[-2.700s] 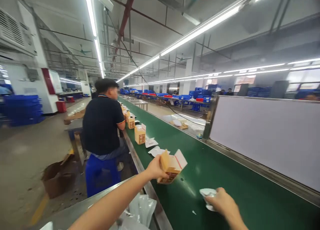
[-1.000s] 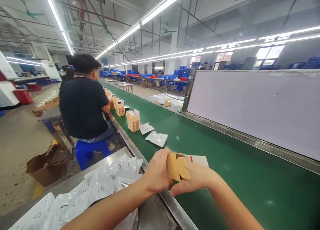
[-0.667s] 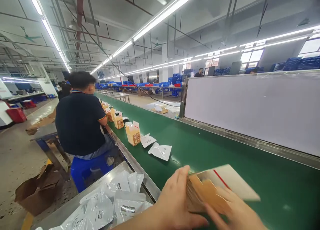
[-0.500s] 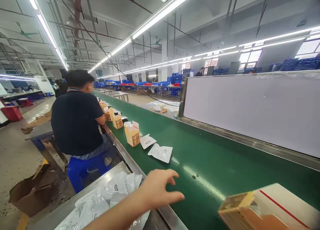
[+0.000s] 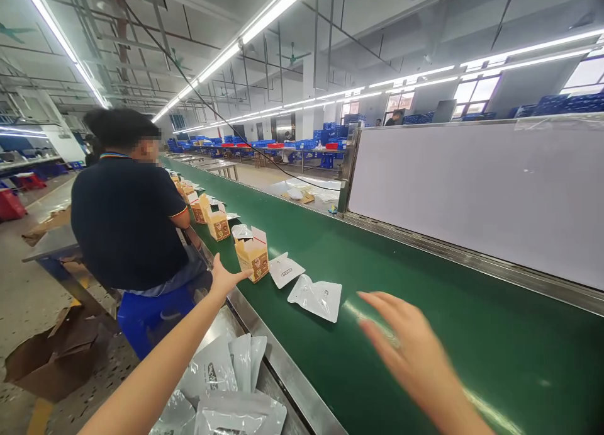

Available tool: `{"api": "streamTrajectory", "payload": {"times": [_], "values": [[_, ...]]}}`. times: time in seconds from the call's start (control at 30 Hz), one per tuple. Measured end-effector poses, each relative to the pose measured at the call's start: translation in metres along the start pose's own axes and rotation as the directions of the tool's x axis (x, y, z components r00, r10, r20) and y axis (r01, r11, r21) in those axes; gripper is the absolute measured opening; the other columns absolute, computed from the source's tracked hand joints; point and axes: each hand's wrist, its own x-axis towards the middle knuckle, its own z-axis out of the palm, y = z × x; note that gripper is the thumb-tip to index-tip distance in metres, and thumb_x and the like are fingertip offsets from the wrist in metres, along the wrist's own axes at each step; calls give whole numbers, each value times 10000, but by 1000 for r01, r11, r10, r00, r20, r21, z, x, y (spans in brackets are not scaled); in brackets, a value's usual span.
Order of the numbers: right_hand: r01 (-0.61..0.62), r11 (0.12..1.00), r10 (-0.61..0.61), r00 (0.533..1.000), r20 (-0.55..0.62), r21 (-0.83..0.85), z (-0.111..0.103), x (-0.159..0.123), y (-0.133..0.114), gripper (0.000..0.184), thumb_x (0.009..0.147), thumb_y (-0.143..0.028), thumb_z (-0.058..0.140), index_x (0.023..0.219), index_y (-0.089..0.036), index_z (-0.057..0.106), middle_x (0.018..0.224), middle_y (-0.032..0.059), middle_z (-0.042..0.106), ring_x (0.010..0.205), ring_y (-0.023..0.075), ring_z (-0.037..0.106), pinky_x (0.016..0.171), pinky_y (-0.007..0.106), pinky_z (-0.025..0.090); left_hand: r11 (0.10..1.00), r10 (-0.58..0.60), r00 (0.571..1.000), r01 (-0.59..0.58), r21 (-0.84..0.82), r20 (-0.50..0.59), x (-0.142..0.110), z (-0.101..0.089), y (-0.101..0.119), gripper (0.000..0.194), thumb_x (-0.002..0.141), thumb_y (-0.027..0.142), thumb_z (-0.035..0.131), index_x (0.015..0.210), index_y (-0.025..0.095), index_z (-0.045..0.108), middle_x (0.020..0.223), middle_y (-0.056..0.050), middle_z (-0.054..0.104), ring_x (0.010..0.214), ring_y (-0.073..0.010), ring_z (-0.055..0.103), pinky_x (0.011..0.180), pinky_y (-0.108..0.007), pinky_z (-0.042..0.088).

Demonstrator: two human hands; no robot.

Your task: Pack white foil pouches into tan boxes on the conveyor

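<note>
My left hand (image 5: 225, 279) stretches out open, its fingertips at the lower side of an upright kraft-orange carton (image 5: 252, 255); I cannot tell whether they touch it. The carton stands open-flapped on the green conveyor belt (image 5: 519, 340), with a white pouch (image 5: 241, 231) behind it. My right hand (image 5: 406, 337), blurred and open, hangs over the belt holding nothing. Its nearest things are a foil pouch (image 5: 316, 298) and a white printed sachet (image 5: 285, 270), both lying flat. Several silver pouches (image 5: 231, 375) lie on a steel table below my left forearm.
A seated co-worker (image 5: 127, 214) in a dark polo shirt is beside the belt, on a blue stool (image 5: 151, 315). More cartons stand further along the belt. A white partition board (image 5: 476, 196) runs along its far side. A torn cardboard box (image 5: 51, 353) lies on the floor.
The flat cartons held low at the right have left the view. Both hands are now empty and spread apart, the left reaching forward along the belt. The view has turned slightly left.
</note>
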Motion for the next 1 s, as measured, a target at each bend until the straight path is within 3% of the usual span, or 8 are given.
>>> {"api": "streamTrajectory", "payload": {"times": [0.13, 0.27, 0.43, 0.53, 0.63, 0.7, 0.9, 1.0], "values": [[-84, 978, 112, 984, 142, -189, 91, 38, -36, 355, 896, -371, 492, 1223, -279, 593, 1137, 179, 591, 947, 349, 616, 614, 487, 526, 999, -13, 1000, 14, -42, 14, 14, 35, 1, 1161, 475, 332, 876, 1368, 192, 147, 1453, -216, 254, 1385, -342, 234, 1113, -490, 270], [-43, 988, 66, 986, 151, -148, 126, 36, -29, 378, 861, -85, 442, 1153, -241, 624, 872, 92, 649, 751, 233, 654, 614, 305, 506, 997, -10, 999, 14, -72, 51, 21, 56, -1, 940, 516, 202, 844, 1267, 191, 280, 1199, -122, 542, 1141, -262, 544, 971, -428, 450], [-151, 982, 160, 984, 77, -110, 75, 23, 11, 307, 816, -120, 470, 1092, -188, 586, 814, 46, 667, 674, 215, 660, 545, 278, 494, 989, 150, 985, -148, -21, 87, 4, 40, 11, 662, 531, 182, 788, 1086, 178, 426, 1089, -80, 585, 1044, -271, 580, 919, -435, 468], [-209, 978, 198, 949, -243, -20, 17, 25, 3, 308, 827, -189, 522, 1134, -188, 530, 957, 73, 643, 767, 226, 646, 614, 320, 517, 943, 330, 936, -332, -5, 124, -26, 21, 29, 661, 524, 154, 752, 1108, 206, 449, 1159, -66, 547, 1133, -281, 517, 989, -429, 413], [31, 999, 0, 800, -599, 41, -29, 32, -33, 284, 797, -129, 603, 1052, -244, 556, 1050, 70, 557, 860, 194, 606, 692, 293, 506, 899, 431, 875, -439, -17, 219, -67, 11, 53, 672, 535, 156, 733, 1145, 229, 460, 1166, -49, 548, 1129, -279, 514, 987, -426, 415], [225, 974, -173, 750, -638, 0, -41, 37, -58, 291, 787, -56, 598, 1005, -248, 575, 1018, 61, 530, 848, 170, 581, 681, 268, 492, 880, 464, 829, -470, -59, 313, -95, 10, 69, 694, 548, 180, 737, 1176, 230, 445, 1166, -42, 558, 1104, -262, 535, 959, -405, 446], [575, 812, -544, 808, -226, 102, -37, 27, -76, 261, 788, 20, 437, 859, -143, 627, 853, 73, 612, 865, 209, 545, 774, 341, 487, 818, 557, 752, -570, -76, 352, -153, 11, 89, 623, 575, 133, 687, 1141, 194, 432, 1112, -56, 545, 1026, -225, 557, 910, -383, 484], [488, 774, -576, 807, 131, 404, -42, 10, -72, 250, 690, -97, 608, 935, -143, 611, 953, 78, 609, 943, 235, 545, 856, 363, 489, 657, 714, 589, -751, -70, 379, -171, 16, 87, 646, 565, 53, 616, 1160, 189, 406, 1168, -82, 514, 1096, -239, 517, 950, -403, 467]]}}
